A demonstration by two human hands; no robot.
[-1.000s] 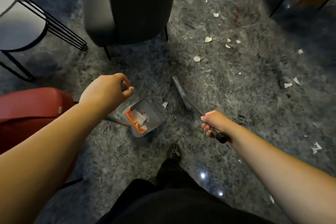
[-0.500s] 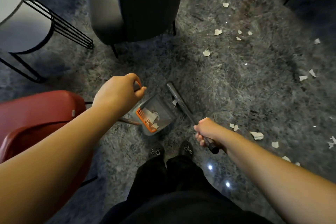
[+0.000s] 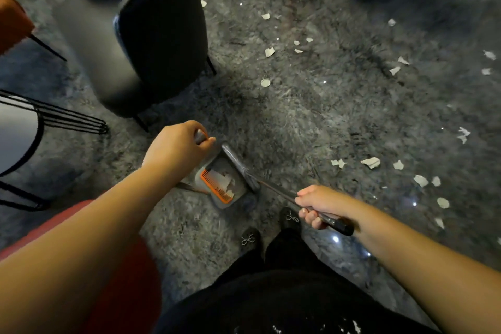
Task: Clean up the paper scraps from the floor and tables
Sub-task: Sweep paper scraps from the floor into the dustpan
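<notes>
- Left hand (image 3: 176, 148) is curled round the top of the grey upright dustpan handle (image 3: 200, 136), holding the grey plastic dustpan with the orange comb edge (image 3: 225, 187) mouth-open on the shaggy grey rug (image 3: 298, 122).
- Right hand (image 3: 318, 205) grips the black broom handle (image 3: 333, 221), the grey broom head (image 3: 240, 165) pressed at the pan's lip, placed there, I'd say, to push scraps in.
- A few white torn paper scraps (image 3: 226, 180) lie inside the pan, between both hands.
- Plenty more white paper scraps (image 3: 371, 162) lie beyond and right of the right hand (none on a desk that I can see).
- Dark padded chair (image 3: 162, 30) stands beyond the left hand.
</notes>
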